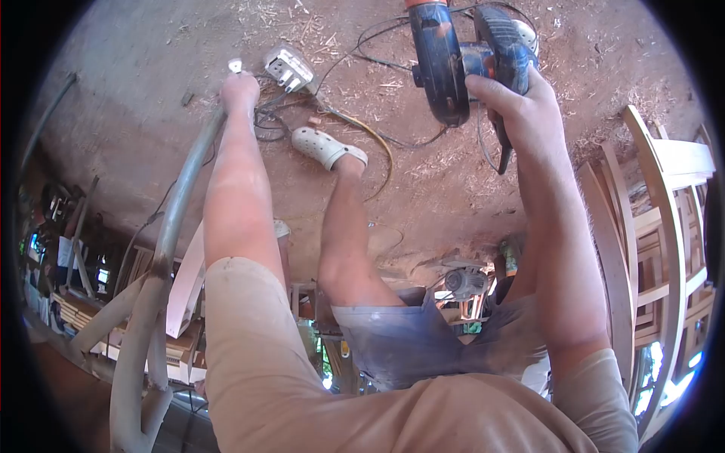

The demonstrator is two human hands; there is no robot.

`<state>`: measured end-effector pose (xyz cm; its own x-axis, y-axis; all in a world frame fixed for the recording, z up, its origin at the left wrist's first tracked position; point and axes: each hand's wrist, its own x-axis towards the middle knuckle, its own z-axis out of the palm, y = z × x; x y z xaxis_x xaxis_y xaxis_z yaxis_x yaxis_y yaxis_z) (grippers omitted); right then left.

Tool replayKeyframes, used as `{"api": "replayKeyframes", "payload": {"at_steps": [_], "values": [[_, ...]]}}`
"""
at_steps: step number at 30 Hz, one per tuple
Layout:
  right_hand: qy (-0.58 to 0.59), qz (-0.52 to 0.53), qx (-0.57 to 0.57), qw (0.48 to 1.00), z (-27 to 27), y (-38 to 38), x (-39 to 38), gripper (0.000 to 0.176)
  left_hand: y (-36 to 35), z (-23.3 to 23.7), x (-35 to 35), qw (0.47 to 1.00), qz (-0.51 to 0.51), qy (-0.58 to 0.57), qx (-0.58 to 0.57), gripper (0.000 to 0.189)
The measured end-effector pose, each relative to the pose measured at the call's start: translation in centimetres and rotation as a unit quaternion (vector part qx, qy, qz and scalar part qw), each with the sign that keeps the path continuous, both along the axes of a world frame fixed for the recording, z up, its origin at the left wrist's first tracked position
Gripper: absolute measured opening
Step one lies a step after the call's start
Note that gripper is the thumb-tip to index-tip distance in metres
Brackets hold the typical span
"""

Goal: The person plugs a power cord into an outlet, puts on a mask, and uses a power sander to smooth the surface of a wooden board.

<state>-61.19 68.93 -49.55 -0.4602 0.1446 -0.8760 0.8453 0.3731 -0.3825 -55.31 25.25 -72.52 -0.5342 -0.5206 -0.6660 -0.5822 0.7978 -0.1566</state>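
My right hand (521,102) is wrapped round the handle of a blue and black power tool (438,68), held up at the upper right. The tool has a rounded housing with an orange end at the top edge; its exact kind I cannot make out. Out at the upper left, my left hand (240,92) is closed, with a small white plug-like piece (235,66) sticking out beyond the fingers. Just right of that hand lies a white extension socket (289,68) with cords about it. A grey metal pipe (185,192) reaches up close to my left wrist.
Black cable (362,49) and yellowish cord (381,143) run over the dirt floor (423,185), strewn with wood shavings. Wooden frames (664,196) stand at the right. A grey motor (466,281) and stacked timber (83,313) are behind me. My clog (321,147) is near the cords.
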Motion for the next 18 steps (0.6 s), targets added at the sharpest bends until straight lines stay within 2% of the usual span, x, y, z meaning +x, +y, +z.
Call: {"api": "replayKeyframes", "payload": {"at_steps": [1,4,7,8,10,11,13,14,15,17,18], "values": [[0.002,0.001,0.002,1.000,0.0,0.0,0.1,0.037,0.0,-0.2,0.0,1.000,0.001,0.002,0.002,0.043],[-0.001,-0.006,0.010,1.000,0.0,-0.1,0.3,0.037,-1.1,-0.9,1.0,0.975,-0.142,-0.121,0.123,0.041],[-0.010,0.008,0.014,1.000,-0.3,0.0,0.1,0.039,-1.9,-0.1,1.7,0.963,-0.169,-0.166,0.129,0.039],[-0.014,0.005,0.008,1.000,-0.3,0.0,0.1,0.039,-2.1,0.5,1.9,0.963,-0.169,-0.167,0.126,0.039],[-0.016,0.002,0.000,1.000,-0.6,0.0,0.2,0.038,-2.0,1.8,2.4,0.961,-0.062,-0.174,0.206,0.039],[-0.004,0.016,-0.014,1.000,-0.8,0.1,0.4,0.041,-1.8,2.3,2.6,0.962,-0.062,-0.172,0.204,0.039],[0.009,0.030,-0.027,0.999,-0.8,0.0,0.2,0.044,-1.0,3.4,2.8,0.970,-0.016,-0.095,0.224,0.038],[-0.016,0.026,-0.054,0.998,-0.5,-0.3,0.1,0.047,-0.7,3.7,2.6,0.971,-0.064,-0.088,0.212,0.037],[-0.042,0.022,-0.081,0.996,-0.2,-0.5,-0.1,0.051,-0.5,3.7,2.6,0.972,-0.063,-0.087,0.211,0.037],[-0.069,0.048,-0.120,0.989,0.3,-0.7,-0.1,0.057,-0.3,4.1,2.8,0.965,-0.144,-0.065,0.210,0.035],[-0.109,0.086,-0.143,0.980,0.5,-0.9,-0.1,0.059,-0.2,4.1,3.2,0.965,-0.144,-0.065,0.210,0.035]]}}
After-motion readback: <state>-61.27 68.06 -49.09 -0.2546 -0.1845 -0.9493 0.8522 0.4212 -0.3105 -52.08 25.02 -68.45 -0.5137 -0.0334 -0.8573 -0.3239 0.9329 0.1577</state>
